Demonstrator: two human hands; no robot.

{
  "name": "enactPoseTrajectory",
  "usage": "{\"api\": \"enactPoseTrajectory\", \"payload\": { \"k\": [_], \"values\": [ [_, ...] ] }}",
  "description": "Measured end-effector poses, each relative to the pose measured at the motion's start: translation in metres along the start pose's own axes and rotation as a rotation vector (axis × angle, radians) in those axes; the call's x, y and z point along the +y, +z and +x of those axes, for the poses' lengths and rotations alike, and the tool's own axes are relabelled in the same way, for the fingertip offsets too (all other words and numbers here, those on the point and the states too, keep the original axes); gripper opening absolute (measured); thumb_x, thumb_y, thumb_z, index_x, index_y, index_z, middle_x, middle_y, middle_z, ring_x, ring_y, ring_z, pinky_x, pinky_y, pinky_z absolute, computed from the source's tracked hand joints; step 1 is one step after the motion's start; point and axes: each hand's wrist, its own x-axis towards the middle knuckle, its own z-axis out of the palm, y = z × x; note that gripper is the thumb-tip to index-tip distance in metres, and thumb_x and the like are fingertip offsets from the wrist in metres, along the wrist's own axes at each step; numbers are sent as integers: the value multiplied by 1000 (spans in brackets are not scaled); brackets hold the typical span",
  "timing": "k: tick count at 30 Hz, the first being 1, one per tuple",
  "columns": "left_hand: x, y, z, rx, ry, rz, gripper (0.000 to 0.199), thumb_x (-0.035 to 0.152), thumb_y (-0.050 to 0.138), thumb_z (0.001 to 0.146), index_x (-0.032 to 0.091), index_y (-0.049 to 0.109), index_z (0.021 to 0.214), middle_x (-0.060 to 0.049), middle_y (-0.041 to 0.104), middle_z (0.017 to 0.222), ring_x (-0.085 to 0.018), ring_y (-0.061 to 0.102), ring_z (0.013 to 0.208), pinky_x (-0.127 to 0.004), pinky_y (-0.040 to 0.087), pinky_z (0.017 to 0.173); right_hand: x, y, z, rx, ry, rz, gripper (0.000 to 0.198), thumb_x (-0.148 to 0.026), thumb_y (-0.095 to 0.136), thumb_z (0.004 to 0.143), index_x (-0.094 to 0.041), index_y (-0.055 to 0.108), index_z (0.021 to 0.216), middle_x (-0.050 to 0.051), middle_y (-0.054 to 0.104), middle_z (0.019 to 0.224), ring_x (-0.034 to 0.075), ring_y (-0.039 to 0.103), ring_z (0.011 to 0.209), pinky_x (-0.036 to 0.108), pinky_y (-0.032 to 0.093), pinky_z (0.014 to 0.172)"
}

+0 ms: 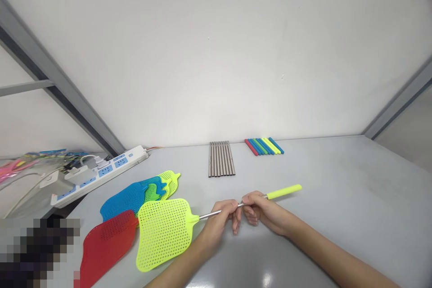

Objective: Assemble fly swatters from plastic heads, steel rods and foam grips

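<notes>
Both hands grip a yellow-green fly swatter by its metal rod. My left hand pinches the rod on the side toward the perforated head. Close beside it, my right hand is closed round the rod near the yellow-green handle sleeve, which points right. The swatter's head hangs over the table at the left, overlapping a red swatter head. Behind it lie blue swatter heads, a green one and yellow-green ones.
A row of several metal rods lies at the back of the grey table. Right of them are several coloured handle sleeves. A white power strip with plugs and cables runs along the left, near plastic-wrapped items. A white wall stands behind.
</notes>
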Motion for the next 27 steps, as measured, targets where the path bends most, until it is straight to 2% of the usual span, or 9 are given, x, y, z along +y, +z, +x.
{"api": "enactPoseTrajectory", "payload": {
  "k": [6,12,27],
  "values": [
    [3,6,-2,72,-9,-75,35,32,37,79,15,44,50,4,35,40,-8,37,43,-21,31,48,-1,-1,0,50,34,34,28,-22,42,71,-16,34,45,-5,27,44,6,23,40,24,16,43],
    [6,6,-2,75,-41,-99,33,31,39,78,15,44,51,5,33,38,-8,34,41,-20,28,46,-2,-6,2,99,44,60,28,-19,42,70,-17,30,45,-7,22,41,5,17,38,24,11,41],
    [9,1,-2,152,-24,-62,33,31,40,78,15,41,49,6,29,36,-7,32,39,-19,26,44,-14,-11,-2,145,8,31,28,-18,40,69,-17,32,43,-6,23,40,6,18,38,25,12,42]
  ]
}}
